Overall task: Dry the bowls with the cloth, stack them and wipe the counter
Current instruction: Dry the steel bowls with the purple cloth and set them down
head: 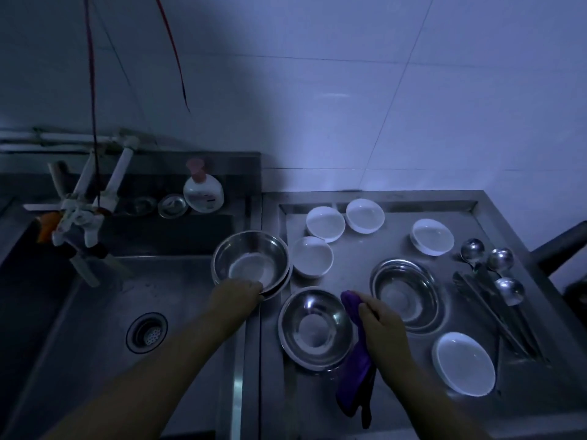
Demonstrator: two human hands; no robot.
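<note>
Gripping round steel bowl [251,260] rim, left hand [236,292], right hand [379,322] bunching purple cloth [355,354]

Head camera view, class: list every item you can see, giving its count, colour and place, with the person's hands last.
Steel bowls: three groups, silver; one at the sink edge, two on the counter.
White bowls: five, on the counter.
Ladles: three, silver, counter's right side.
Cloth: one, purple, beside the front steel bowl.
Soap bottle: one, white, pink cap, behind the sink.
Faucet: one, white, over the sink.
Left hand: grips the sink-edge bowl's rim.
Right hand: holds the cloth.
</note>
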